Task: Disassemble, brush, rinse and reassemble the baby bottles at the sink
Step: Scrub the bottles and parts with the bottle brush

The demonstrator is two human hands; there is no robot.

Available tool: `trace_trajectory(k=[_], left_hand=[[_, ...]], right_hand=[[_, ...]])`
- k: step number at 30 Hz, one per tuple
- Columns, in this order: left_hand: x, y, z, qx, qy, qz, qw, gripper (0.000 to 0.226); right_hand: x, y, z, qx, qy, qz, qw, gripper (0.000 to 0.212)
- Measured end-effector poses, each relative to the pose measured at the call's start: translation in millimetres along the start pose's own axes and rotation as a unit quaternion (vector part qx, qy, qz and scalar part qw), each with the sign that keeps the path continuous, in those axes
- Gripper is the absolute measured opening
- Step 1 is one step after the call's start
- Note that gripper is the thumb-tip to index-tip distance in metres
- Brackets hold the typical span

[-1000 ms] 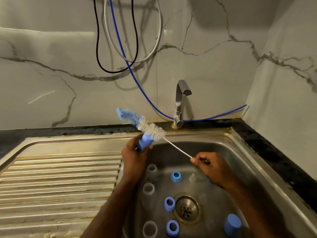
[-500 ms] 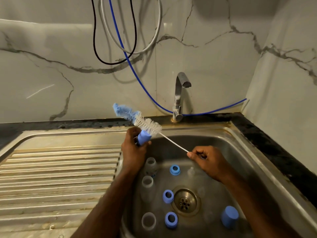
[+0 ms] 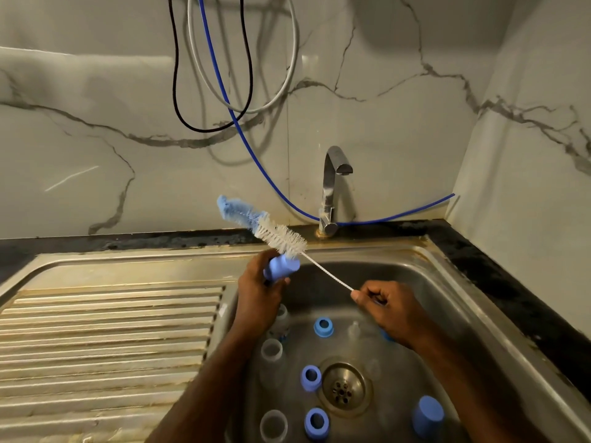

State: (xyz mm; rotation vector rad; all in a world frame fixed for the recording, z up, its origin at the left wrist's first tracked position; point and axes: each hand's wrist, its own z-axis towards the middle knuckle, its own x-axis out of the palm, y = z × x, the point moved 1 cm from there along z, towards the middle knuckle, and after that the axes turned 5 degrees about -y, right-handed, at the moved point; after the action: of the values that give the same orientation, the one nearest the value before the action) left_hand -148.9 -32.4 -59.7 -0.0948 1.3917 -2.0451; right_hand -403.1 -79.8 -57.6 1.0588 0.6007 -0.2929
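Observation:
My left hand (image 3: 259,298) grips a blue bottle cap (image 3: 281,266) above the sink's back left corner. My right hand (image 3: 388,310) holds the wire handle of a bottle brush (image 3: 278,233), whose white bristles and blue sponge tip stick out up and to the left, just above the cap. Down in the sink (image 3: 447,314) lie clear bottles (image 3: 271,351) with open mouths, several blue screw rings (image 3: 311,377), a clear teat (image 3: 353,330) and another blue cap (image 3: 428,417).
A steel tap (image 3: 332,187) stands at the back of the sink, with no water running from it. A ribbed draining board (image 3: 105,346) stretches to the left. Black, white and blue cables (image 3: 217,91) hang down the marble wall. The drain (image 3: 343,388) sits mid-basin.
Both hands, the cap and the brush sit slightly higher in the frame than a second ago. The brush stays just above the cap. The parts in the sink have not moved.

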Motion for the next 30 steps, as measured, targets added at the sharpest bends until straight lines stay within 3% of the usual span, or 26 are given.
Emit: trace_trajectory(k=[4, 16, 22, 24, 27, 30], left_hand=[[-5, 3, 3, -0.018, -0.024, -0.033, 0.999, 0.050], [0, 1, 4, -0.047, 0.040, -0.071, 0.996, 0.049], [1, -6, 1, -0.087, 0.065, -0.141, 0.984, 0.041], [4, -14, -1, -0.153, 0.055, -0.256, 0.953, 0.032], [0, -18, 3, -0.274, 0.001, -0.472, 0.838, 0.033], [-3, -17, 5, -0.317, 0.014, -0.512, 0.798, 0.038]], right_hand=[[-3, -2, 2, 0.008, -0.003, -0.003, 1.000, 0.032], [-6, -6, 1, -0.002, 0.002, 0.006, 1.000, 0.038], [-2, -7, 2, -0.010, 0.003, 0.014, 1.000, 0.038], [2, -5, 1, -0.014, 0.018, 0.016, 1.000, 0.038], [-2, -5, 1, 0.000, 0.043, 0.020, 0.999, 0.037], [2, -2, -1, -0.002, 0.052, 0.015, 0.999, 0.036]])
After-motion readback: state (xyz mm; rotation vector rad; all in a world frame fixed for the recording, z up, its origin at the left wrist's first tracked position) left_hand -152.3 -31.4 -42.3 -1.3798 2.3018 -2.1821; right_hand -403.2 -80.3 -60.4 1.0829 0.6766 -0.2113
